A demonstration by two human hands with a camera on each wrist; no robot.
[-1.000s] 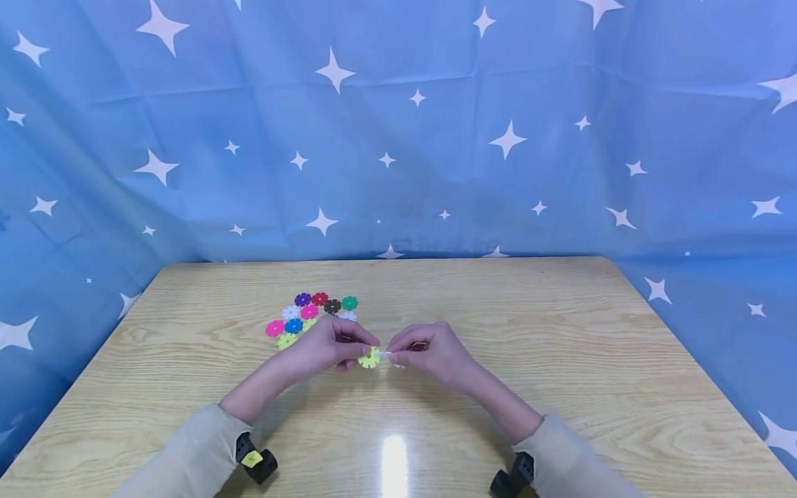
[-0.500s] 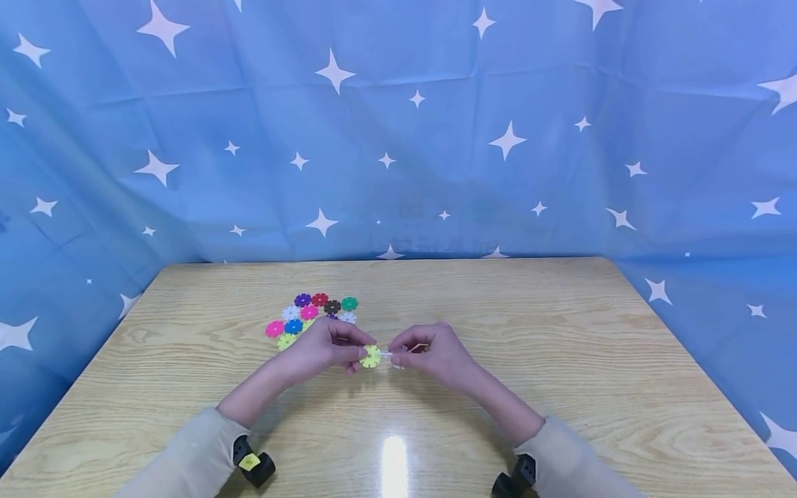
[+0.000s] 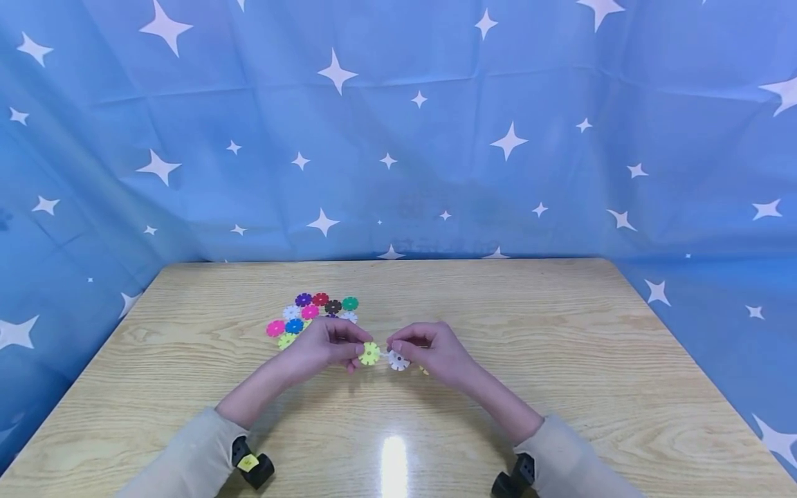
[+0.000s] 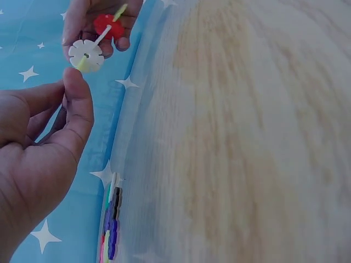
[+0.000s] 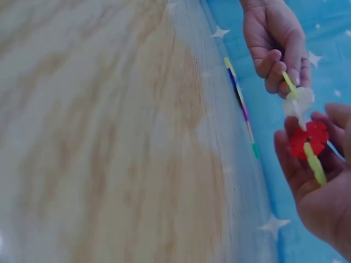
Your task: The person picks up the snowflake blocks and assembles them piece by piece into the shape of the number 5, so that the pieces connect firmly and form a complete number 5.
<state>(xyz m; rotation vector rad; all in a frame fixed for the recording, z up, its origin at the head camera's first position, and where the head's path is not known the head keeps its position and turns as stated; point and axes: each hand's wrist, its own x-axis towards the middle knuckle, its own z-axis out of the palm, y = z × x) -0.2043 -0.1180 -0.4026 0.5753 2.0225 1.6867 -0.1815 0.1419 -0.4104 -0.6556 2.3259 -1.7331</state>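
Note:
My left hand (image 3: 328, 348) pinches a yellow-green notched plastic disc (image 3: 369, 353) between thumb and fingertips. A white disc (image 4: 86, 55) joins onto it, overlapping its edge in the left wrist view. My right hand (image 3: 432, 351) grips the chain's other end, where a second white disc (image 3: 399, 360) faces up under the thumb. Farther along come a red disc (image 5: 311, 139) and a yellow disc (image 5: 314, 164) set edge-on, lying against the right palm and fingers. Both hands are above the table, the discs linked between them.
A loose group of notched discs lies on the wooden table (image 3: 560, 332) beyond the left hand, among them a pink disc (image 3: 276, 328), a blue disc (image 3: 294, 326) and a green disc (image 3: 350, 303). A blue star-patterned curtain (image 3: 398, 138) hangs behind the table.
The right hand has turned its end of the chain, so a white disc now shows its face and a yellow edge shows below the hand. The left hand has barely moved.

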